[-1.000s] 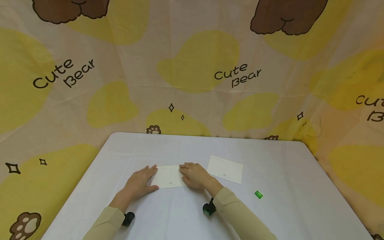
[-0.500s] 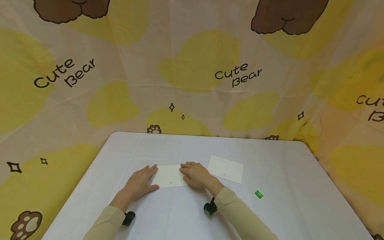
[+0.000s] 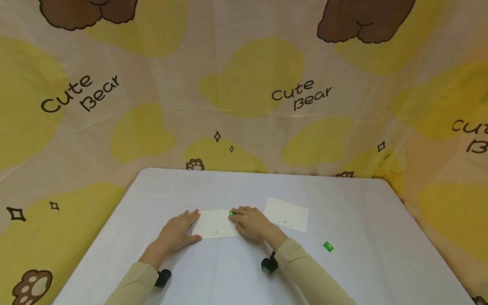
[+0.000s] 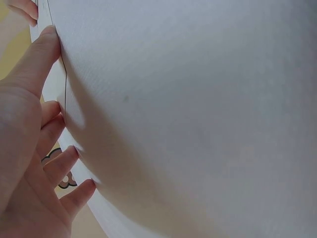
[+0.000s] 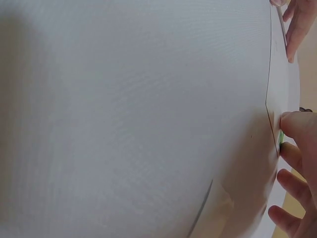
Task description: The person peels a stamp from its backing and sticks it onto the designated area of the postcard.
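Note:
On the table lies a white card (image 3: 215,224) with a small printed mark near its lower edge. My left hand (image 3: 177,231) rests at the card's left end, fingers extended and thumb on its near edge. At the right end, my right hand (image 3: 251,222) presses with its fingertips. Just beside them, a small green stamp-like sticker (image 3: 232,213) shows at the card's upper right corner, partly covered. In the right wrist view a sliver of the green sticker (image 5: 281,138) appears between thumb and forefinger, against the card.
A second white card (image 3: 286,215) lies tilted to the right, behind the right forearm. Another small green sticker (image 3: 328,246) with a white border lies on the white table (image 3: 381,262). A patterned cloth (image 3: 244,93) hangs beyond the far edge.
My right hand has shifted slightly right, uncovering part of the green sticker at the card's corner. The left hand has stayed in place.

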A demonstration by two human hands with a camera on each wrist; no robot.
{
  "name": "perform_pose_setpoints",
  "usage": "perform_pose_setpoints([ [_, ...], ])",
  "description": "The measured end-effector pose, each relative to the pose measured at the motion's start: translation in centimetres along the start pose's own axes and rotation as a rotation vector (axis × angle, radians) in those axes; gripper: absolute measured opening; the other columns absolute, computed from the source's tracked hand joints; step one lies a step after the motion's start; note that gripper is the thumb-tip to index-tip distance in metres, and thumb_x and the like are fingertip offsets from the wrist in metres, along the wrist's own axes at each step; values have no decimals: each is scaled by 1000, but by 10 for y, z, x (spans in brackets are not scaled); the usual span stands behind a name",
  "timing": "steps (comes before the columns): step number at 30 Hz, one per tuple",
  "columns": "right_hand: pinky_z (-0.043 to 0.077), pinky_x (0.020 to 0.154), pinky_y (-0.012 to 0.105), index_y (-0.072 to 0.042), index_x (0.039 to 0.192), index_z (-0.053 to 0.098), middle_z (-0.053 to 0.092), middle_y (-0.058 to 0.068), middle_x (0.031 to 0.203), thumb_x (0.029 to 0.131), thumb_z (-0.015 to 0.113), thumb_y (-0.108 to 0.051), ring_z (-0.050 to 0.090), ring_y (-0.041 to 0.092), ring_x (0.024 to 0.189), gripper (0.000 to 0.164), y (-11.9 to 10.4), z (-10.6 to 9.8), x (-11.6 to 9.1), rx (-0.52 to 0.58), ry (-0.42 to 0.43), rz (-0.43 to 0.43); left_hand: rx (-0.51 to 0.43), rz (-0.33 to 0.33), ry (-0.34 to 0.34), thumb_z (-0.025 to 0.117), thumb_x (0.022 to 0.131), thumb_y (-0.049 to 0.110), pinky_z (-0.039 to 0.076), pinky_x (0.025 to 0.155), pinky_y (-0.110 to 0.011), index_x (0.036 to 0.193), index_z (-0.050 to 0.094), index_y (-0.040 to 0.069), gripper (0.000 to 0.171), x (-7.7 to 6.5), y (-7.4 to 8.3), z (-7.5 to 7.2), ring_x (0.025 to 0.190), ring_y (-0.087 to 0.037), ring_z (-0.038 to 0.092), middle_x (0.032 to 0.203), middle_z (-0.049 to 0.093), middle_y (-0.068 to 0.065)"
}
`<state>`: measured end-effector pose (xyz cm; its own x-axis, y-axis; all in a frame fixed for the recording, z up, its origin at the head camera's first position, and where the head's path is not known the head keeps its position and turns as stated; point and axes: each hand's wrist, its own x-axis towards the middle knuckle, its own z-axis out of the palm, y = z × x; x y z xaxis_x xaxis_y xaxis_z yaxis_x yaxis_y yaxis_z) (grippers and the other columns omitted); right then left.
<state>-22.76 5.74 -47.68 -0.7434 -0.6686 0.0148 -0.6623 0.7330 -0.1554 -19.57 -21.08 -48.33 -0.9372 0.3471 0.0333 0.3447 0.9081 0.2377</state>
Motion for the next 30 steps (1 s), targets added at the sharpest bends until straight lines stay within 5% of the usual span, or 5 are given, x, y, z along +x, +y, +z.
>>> perform_pose_setpoints([
  [30, 39, 99, 44, -14, 130, 53, 48, -2, 138, 94, 51, -26, 45, 21, 124, 38, 5, 1, -7, -11, 29, 4, -13, -8, -5, 74, 73, 41, 33, 100, -54, 134, 46, 3, 77, 0, -2, 4, 131, -35, 35, 144, 39, -9],
])
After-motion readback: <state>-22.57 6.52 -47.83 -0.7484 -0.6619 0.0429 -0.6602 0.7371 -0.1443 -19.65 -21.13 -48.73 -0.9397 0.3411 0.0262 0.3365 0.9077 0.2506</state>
